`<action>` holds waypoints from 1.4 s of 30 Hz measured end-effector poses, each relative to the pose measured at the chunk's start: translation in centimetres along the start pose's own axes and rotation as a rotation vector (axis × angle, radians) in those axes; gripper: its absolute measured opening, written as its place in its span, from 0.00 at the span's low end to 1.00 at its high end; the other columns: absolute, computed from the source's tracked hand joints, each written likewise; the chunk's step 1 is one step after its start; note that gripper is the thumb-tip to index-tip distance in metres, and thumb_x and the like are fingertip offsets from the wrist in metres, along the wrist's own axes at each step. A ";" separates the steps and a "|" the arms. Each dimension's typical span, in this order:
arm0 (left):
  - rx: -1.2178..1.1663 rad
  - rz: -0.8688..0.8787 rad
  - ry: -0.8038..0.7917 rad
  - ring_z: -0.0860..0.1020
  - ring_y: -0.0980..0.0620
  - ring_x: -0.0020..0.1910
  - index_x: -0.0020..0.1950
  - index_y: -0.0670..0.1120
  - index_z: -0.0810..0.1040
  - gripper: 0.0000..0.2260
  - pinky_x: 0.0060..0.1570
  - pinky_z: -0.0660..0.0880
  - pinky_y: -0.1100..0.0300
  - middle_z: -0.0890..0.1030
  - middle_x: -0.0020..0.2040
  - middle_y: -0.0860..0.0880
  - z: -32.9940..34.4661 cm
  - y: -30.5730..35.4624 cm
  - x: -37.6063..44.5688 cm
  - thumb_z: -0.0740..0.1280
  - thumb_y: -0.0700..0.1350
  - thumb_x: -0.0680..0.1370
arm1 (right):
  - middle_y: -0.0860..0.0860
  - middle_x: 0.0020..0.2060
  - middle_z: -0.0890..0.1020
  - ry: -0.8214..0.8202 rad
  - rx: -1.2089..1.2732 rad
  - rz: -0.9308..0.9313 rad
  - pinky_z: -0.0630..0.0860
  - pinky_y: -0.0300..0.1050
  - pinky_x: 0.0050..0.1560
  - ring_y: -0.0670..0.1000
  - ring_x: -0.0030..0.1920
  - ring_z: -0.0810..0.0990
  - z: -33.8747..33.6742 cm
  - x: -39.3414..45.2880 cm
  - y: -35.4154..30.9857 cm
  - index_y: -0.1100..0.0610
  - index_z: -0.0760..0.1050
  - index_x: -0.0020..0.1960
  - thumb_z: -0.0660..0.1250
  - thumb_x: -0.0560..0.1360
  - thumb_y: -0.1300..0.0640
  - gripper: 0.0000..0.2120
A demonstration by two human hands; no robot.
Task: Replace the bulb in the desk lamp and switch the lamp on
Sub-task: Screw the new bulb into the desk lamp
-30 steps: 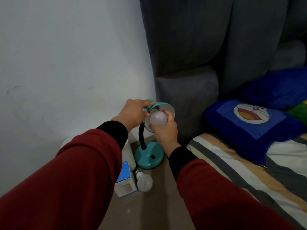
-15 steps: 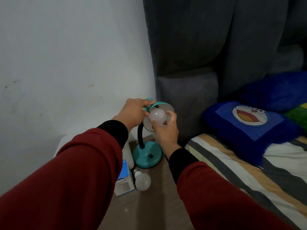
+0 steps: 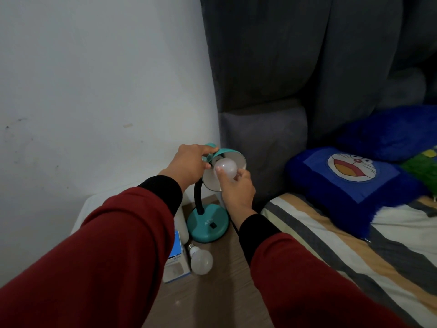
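Note:
A teal desk lamp stands on a wooden bedside surface, with a round base (image 3: 208,227), a black flexible neck and a shade (image 3: 233,159) turned towards me. My left hand (image 3: 189,165) grips the back of the shade. Fingers of my right hand (image 3: 236,188) are closed around a white bulb (image 3: 225,167) that sits inside the shade; its screw end is hidden. The bulb is unlit. A second white bulb (image 3: 201,259) lies loose on the surface in front of the base.
A blue and white bulb box (image 3: 176,261) lies left of the loose bulb, beside a white object partly behind my left sleeve. A white wall is at the left, a grey padded headboard (image 3: 264,138) behind, and a striped bed with blue cushions (image 3: 354,183) at the right.
My right hand has shifted its fingers around the bulb in the shade, with the thumb now on the bulb's left. The left hand stays on the shade. The view drifted slightly.

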State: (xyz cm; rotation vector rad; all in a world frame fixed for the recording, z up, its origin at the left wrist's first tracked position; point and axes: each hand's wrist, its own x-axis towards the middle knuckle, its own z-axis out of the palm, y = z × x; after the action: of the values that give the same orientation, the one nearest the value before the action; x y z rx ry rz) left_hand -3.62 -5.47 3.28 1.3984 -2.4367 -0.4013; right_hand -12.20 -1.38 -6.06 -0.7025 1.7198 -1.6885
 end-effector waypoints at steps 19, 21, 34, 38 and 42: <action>0.025 0.006 0.004 0.73 0.48 0.66 0.69 0.51 0.71 0.22 0.67 0.63 0.65 0.74 0.68 0.45 0.2 -0.2 0.3 0.65 0.36 0.77 | 0.60 0.56 0.80 0.012 -0.134 0.011 0.76 0.44 0.54 0.58 0.55 0.80 0.1 -0.3 -0.4 0.64 0.73 0.62 0.67 0.73 0.42 0.28; 0.015 0.004 0.002 0.73 0.48 0.66 0.69 0.51 0.72 0.22 0.67 0.63 0.66 0.74 0.68 0.45 0.2 -0.2 0.2 0.65 0.36 0.77 | 0.59 0.63 0.75 0.026 -0.117 -0.037 0.70 0.42 0.59 0.58 0.64 0.74 -0.2 -0.5 -0.6 0.59 0.66 0.69 0.68 0.74 0.46 0.29; 0.004 -0.006 0.000 0.73 0.48 0.66 0.69 0.51 0.72 0.21 0.65 0.63 0.67 0.74 0.68 0.45 0.3 -0.2 0.2 0.65 0.36 0.78 | 0.57 0.49 0.81 -0.104 -0.027 0.046 0.81 0.38 0.42 0.54 0.43 0.83 -0.4 -0.5 -0.6 0.62 0.70 0.65 0.72 0.72 0.50 0.26; -0.002 -0.009 -0.001 0.73 0.48 0.66 0.69 0.51 0.72 0.21 0.66 0.63 0.66 0.74 0.68 0.44 0.3 -0.2 0.2 0.65 0.36 0.77 | 0.59 0.65 0.70 -0.062 -0.204 -0.086 0.69 0.46 0.62 0.59 0.65 0.71 -0.4 -0.9 -1.1 0.52 0.60 0.73 0.71 0.72 0.50 0.33; 0.010 -0.009 0.007 0.73 0.47 0.66 0.69 0.51 0.72 0.21 0.67 0.64 0.64 0.74 0.68 0.44 0.3 -0.3 0.1 0.66 0.37 0.77 | 0.58 0.62 0.76 -0.069 -0.185 -0.066 0.71 0.40 0.56 0.56 0.59 0.77 -0.4 -0.6 -1.0 0.52 0.65 0.70 0.71 0.73 0.52 0.29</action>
State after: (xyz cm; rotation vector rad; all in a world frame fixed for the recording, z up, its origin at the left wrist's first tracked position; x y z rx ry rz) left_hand -3.57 -5.71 2.94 1.4134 -2.4307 -0.3862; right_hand -12.13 -0.70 -5.07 -0.9005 1.8372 -1.5423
